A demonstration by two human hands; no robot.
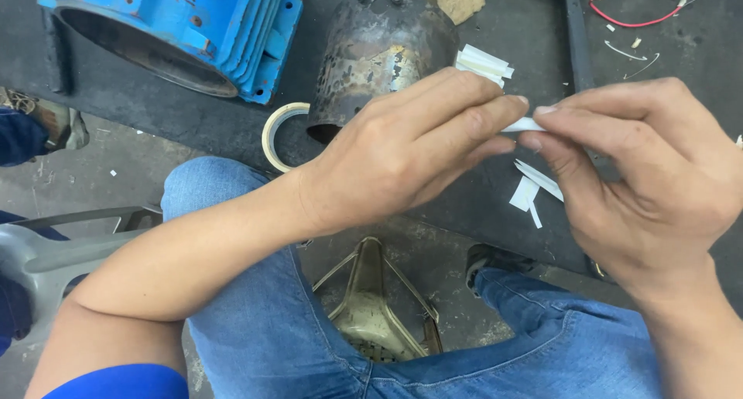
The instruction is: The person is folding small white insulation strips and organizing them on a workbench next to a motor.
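White paper strip (pixel 523 125) pinched between closed fingers of left hand (pixel 402 155) and right hand (pixel 650 178).

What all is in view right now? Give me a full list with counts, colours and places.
white strip: one, white, pinched between both hands
loose strips: several, white, on the mat below the hands
strip stack: one pile, white, beside the metal housing
metal housing: one, rusty dark, top centre
blue casing: one, blue, top left
tape roll: one, cream, left of the metal housing
red wire: one, red, top right
mat: one, black, under everything
left hand: one, centre
right hand: one, right
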